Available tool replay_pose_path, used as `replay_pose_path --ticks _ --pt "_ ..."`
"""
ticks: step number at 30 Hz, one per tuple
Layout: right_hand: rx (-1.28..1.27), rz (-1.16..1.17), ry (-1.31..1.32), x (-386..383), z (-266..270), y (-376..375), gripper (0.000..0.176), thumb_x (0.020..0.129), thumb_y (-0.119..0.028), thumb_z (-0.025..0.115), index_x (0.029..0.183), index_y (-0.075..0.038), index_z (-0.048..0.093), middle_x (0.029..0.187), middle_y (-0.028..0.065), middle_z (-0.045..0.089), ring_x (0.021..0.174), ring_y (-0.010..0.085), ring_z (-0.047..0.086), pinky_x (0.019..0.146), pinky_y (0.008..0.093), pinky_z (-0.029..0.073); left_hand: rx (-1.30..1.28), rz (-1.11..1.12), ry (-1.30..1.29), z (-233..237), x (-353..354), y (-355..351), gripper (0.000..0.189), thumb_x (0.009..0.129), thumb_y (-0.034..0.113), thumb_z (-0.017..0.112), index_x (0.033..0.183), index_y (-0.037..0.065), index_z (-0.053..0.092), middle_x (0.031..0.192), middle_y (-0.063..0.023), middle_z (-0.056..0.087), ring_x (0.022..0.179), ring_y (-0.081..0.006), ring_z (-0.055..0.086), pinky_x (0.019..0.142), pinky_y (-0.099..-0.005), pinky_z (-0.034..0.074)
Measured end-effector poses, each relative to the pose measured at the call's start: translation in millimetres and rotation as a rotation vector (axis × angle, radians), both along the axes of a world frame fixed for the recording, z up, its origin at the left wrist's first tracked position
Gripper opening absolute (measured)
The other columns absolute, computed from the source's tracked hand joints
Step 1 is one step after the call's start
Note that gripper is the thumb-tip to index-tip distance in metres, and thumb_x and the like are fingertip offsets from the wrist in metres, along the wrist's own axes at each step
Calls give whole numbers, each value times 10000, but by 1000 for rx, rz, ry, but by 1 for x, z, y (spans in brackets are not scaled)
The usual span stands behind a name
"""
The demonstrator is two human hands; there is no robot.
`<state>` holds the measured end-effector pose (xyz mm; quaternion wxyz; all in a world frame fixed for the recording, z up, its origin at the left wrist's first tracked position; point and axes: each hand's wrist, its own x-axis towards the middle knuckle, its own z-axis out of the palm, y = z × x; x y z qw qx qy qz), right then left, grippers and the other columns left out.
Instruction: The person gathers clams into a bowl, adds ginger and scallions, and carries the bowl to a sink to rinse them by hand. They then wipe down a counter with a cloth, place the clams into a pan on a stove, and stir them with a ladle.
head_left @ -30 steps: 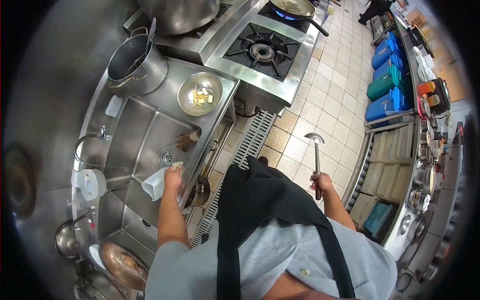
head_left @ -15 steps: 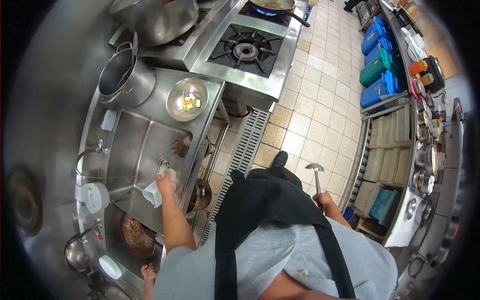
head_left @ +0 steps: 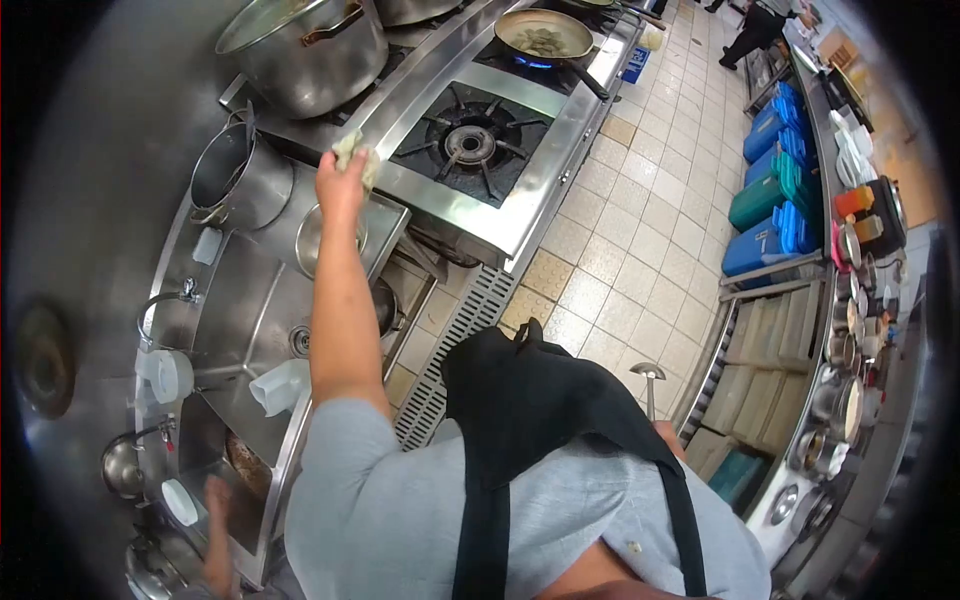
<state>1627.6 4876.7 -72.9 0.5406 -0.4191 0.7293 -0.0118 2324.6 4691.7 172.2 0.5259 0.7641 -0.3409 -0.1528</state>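
My left hand (head_left: 341, 188) is stretched out over the steel counter, fingers closed around a crumpled pale cloth (head_left: 356, 158). It hovers between the tall pot (head_left: 262, 190) and the front of the stove (head_left: 420, 190). Just below the hand, a metal bowl (head_left: 308, 243) is partly covered by my forearm. Low on the other side, my right hand (head_left: 670, 437) grips the handle of a ladle (head_left: 649, 372), its bowl end pointing away from me. The apron and sleeve hide most of that hand. A white plastic container (head_left: 278, 388) lies at the sink's edge (head_left: 302, 400).
A pan (head_left: 545, 36) sits over a blue flame, its handle jutting toward the aisle. A large pot (head_left: 305, 65) stands on the stove. Another person's hand (head_left: 217, 493) is at the second sink. Blue bins (head_left: 755, 245) line the right shelf.
My left hand has moved from the sink up over the counter with the cloth. The view has shifted, and the ladle sits lower and further right.
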Motion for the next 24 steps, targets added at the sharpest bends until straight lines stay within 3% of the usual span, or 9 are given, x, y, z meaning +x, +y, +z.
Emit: replay_pose_path --ticks 1,3,6,10,12,16,18,21,24 --pt "19 -58 -13 -3 2 -13 62 741 -39 560 754 17 582 635 119 535 500 247 540 438 386 485 -1 9 0 -11 7 -21 482 776 278 698 1140 3 543 1080 -132 606 961 -220 574 842 -346 438" --pt "43 -123 -23 -8 5 -35 77 756 -31 551 778 31 591 632 113 524 484 233 529 423 378 487 72 260 -564 -56 26 -59 594 781 357 666 1241 29 481 1264 -191 498 1167 -316 466 985 -416 348" --pt "32 -170 -93 -28 -7 -60 103 744 -48 575 795 40 590 660 145 552 450 242 522 445 373 516 479 159 -383 -96 23 -91 718 801 471 590 1335 36 385 1404 -220 326 1304 -395 277 1083 -447 215" --pt "-25 -63 -18 -31 1 -80 90 751 -45 573 797 28 597 657 140 555 484 247 545 415 374 470 798 38 -268 -180 40 -121 838 823 571 478 1371 -34 291 1441 -263 225 1339 -414 205 1097 -485 163" --pt "-34 44 34 -41 -6 -91 88 753 -45 572 797 23 602 659 141 559 493 249 549 425 372 469 842 312 -321 -210 57 -149 791 857 545 432 1368 -41 292 1418 -250 294 1324 -417 249 1080 -520 169" --pt "-58 207 119 -74 -30 -104 84 756 -46 570 799 14 611 663 144 566 513 255 556 445 368 467 726 -14 -404 -216 112 -202 632 853 497 442 1086 -71 594 1189 -292 519 1155 -396 487 988 -434 357" --pt "-63 251 132 -92 -43 -112 83 758 -46 569 800 9 615 665 146 570 522 258 560 455 366 466 893 25 -272 -163 80 -237 615 849 493 454 1106 -49 593 1193 -275 526 1156 -399 485 984 -438 359" --pt "-80 312 159 -112 -53 -121 82 761 -46 568 801 2 622 668 148 576 537 262 565 471 364 464 858 -171 -475 -222 112 -310 597 839 483 475 1130 -26 588 1184 -259 540 1146 -398 493 972 -439 371" --pt "-134 463 181 -146 -71 -123 83 764 -46 567 802 -6 628 671 150 581 551 266 571 486 361 462 796 -209 -503 -187 70 -369 539 850 458 466 1157 29 577 1154 -235 566 1095 -388 525 950 -445 388"
